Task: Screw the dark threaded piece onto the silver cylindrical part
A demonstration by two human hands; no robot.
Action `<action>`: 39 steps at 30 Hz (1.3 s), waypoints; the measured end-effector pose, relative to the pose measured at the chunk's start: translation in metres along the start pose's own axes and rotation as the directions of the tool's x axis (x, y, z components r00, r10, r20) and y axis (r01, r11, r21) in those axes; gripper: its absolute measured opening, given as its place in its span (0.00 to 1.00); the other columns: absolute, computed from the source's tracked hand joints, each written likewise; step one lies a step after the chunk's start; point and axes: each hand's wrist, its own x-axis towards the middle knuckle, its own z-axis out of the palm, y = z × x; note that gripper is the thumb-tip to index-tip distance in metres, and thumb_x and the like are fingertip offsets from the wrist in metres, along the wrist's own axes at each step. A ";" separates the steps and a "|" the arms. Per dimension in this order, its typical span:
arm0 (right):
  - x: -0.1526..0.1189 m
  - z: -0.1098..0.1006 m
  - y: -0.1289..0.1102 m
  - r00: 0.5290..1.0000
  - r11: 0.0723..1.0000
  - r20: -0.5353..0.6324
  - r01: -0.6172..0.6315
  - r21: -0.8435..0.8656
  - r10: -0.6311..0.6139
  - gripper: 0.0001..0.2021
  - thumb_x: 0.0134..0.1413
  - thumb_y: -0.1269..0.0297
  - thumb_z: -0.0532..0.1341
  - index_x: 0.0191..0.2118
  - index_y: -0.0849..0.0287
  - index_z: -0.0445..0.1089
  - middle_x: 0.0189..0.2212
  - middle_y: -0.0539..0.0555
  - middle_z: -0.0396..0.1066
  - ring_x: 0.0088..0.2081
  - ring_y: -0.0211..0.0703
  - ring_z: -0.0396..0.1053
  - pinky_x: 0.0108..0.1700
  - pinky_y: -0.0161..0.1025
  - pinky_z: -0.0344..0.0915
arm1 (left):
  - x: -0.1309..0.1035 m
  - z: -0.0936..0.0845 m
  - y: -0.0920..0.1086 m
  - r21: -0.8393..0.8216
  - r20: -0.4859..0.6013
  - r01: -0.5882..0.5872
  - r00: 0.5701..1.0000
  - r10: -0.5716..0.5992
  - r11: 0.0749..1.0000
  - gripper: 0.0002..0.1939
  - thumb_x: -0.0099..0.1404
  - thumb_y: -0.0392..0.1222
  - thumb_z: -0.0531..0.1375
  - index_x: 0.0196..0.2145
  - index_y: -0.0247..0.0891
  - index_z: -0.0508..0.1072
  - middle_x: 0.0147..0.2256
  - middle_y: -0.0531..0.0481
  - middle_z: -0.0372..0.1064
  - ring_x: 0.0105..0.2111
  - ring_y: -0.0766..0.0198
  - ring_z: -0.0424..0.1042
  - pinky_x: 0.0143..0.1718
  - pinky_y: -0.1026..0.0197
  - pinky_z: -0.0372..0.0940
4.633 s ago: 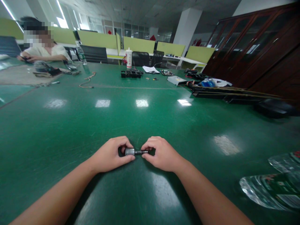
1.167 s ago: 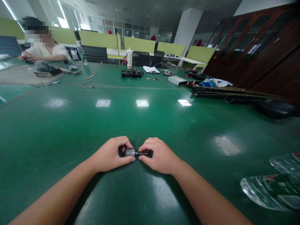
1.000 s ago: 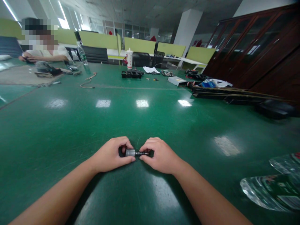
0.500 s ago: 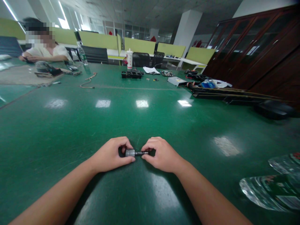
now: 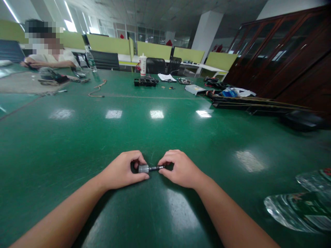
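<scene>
A small silver metal cylinder with a thin dark stepped shaft [image 5: 153,168] lies level, low over the green tabletop [image 5: 144,134] in front of me. My left hand [image 5: 128,170] curves its thumb and fingers around the thick silver end. At the other end, my right hand [image 5: 178,168] pinches the shaft's tip between thumb and fingertips. Part of the thick end is hidden inside the left hand. Between the two hands the shaft is in plain sight.
Two plastic water bottles [image 5: 297,212] lie at the right edge. Farther back are a black tray-like part [image 5: 145,82], a white cup [image 5: 142,65], a cord [image 5: 98,90] and long dark bars [image 5: 232,103]. Another person [image 5: 51,58] sits at the far left.
My right hand's thumb and fingertips have drawn together on the shaft's tip and shifted slightly right. The left hand and the silver end stay in place.
</scene>
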 end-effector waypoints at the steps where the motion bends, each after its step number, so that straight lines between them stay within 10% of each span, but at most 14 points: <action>1: 0.000 -0.001 0.001 1.000 1.000 -0.001 -0.004 -0.005 0.004 0.04 0.47 0.71 0.67 0.32 0.57 0.77 0.28 0.49 0.74 0.34 0.39 0.69 0.41 0.39 0.60 | 0.000 0.000 0.000 0.000 0.001 0.000 1.000 0.000 1.000 0.11 0.56 0.44 0.67 0.33 0.37 0.72 0.30 0.54 0.69 0.30 0.64 0.69 0.32 0.63 0.61; 20: -0.003 -0.016 0.014 0.984 0.983 0.008 -0.176 0.041 0.176 0.05 0.45 0.72 0.67 0.31 0.58 0.78 0.27 0.50 0.74 0.30 0.37 0.69 0.34 0.35 0.63 | -0.002 -0.002 -0.001 0.001 0.003 0.003 1.000 -0.003 1.000 0.11 0.58 0.47 0.66 0.33 0.37 0.72 0.30 0.54 0.69 0.29 0.64 0.68 0.32 0.63 0.60; 39: 0.005 0.015 -0.011 1.000 0.997 0.011 0.024 0.072 -0.025 0.05 0.51 0.70 0.68 0.35 0.57 0.76 0.31 0.49 0.76 0.35 0.39 0.70 0.44 0.40 0.60 | -0.001 -0.003 0.001 -0.026 0.006 -0.059 0.998 0.059 0.998 0.10 0.61 0.46 0.63 0.32 0.36 0.71 0.29 0.52 0.68 0.30 0.64 0.67 0.32 0.63 0.60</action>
